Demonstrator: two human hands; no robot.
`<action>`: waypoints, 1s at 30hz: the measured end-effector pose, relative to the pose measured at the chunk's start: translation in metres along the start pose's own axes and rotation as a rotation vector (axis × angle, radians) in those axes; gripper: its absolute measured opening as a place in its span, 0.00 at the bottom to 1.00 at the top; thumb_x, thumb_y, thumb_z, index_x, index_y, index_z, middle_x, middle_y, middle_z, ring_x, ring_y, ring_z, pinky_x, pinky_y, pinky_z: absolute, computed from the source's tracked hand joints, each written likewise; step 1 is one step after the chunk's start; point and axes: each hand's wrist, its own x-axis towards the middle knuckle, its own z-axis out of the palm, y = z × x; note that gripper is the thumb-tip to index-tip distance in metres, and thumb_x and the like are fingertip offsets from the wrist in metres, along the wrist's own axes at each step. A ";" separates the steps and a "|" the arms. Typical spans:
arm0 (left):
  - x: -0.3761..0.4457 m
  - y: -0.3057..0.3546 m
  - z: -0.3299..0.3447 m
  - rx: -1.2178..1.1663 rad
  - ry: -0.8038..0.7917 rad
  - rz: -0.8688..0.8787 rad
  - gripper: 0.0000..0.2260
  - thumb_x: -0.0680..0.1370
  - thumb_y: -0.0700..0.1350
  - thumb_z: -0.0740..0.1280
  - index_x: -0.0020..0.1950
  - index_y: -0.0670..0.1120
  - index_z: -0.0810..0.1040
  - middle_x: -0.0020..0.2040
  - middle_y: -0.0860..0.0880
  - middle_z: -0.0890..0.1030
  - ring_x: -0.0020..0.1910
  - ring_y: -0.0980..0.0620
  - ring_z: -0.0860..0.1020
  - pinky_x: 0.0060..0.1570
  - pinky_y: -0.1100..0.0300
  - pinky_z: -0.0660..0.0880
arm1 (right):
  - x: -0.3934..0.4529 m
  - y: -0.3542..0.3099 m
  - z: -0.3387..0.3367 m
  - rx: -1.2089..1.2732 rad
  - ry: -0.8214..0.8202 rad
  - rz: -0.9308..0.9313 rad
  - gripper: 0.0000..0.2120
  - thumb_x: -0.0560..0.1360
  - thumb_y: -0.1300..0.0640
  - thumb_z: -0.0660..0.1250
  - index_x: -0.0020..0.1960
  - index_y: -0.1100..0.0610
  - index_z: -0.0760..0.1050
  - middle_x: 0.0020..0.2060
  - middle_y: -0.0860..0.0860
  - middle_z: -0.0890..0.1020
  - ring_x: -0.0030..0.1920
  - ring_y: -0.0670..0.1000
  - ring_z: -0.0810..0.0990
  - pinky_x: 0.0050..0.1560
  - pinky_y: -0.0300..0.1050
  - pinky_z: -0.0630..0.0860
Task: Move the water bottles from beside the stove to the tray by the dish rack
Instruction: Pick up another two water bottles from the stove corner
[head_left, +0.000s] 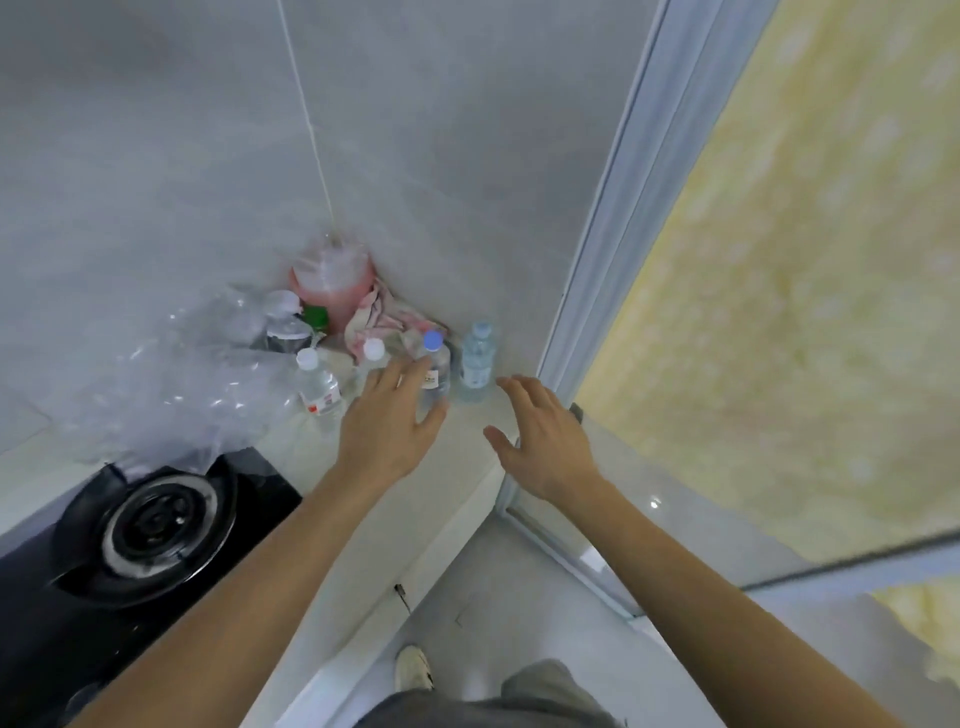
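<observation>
Both bare forearms reach forward. The left hand (387, 423) is spread, fingers straight and thumb out to its right. The right hand (543, 436), near it, is likewise spread, palm down, holding nothing.

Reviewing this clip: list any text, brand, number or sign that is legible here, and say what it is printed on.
Nothing can be read.
Blue-capped bottle: white label with dark marks, too blurred.
White-capped bottle: label with red print, too blurred.
Pale-capped bottle nearest the door frame: pale label, too blurred.
Pink jug: no print can be made out.
</observation>
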 end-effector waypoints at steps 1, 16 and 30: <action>0.016 -0.001 0.005 0.002 -0.009 0.001 0.26 0.82 0.58 0.63 0.79 0.51 0.68 0.74 0.46 0.73 0.70 0.40 0.72 0.59 0.42 0.78 | 0.017 0.004 0.000 0.002 -0.006 -0.003 0.30 0.83 0.43 0.64 0.81 0.51 0.61 0.77 0.50 0.68 0.75 0.56 0.71 0.67 0.54 0.73; 0.156 -0.010 0.082 0.161 -0.143 -0.268 0.15 0.82 0.50 0.67 0.67 0.47 0.74 0.60 0.43 0.77 0.49 0.39 0.83 0.40 0.51 0.78 | 0.219 0.061 0.056 -0.028 -0.227 -0.199 0.25 0.84 0.47 0.65 0.78 0.51 0.65 0.70 0.57 0.69 0.67 0.60 0.72 0.66 0.52 0.74; 0.093 0.003 0.075 0.031 -0.011 -0.497 0.10 0.83 0.51 0.66 0.60 0.47 0.71 0.50 0.46 0.78 0.45 0.38 0.80 0.36 0.52 0.70 | 0.226 0.058 0.053 0.258 -0.230 -0.461 0.13 0.77 0.52 0.74 0.52 0.60 0.76 0.41 0.54 0.79 0.39 0.56 0.77 0.39 0.49 0.73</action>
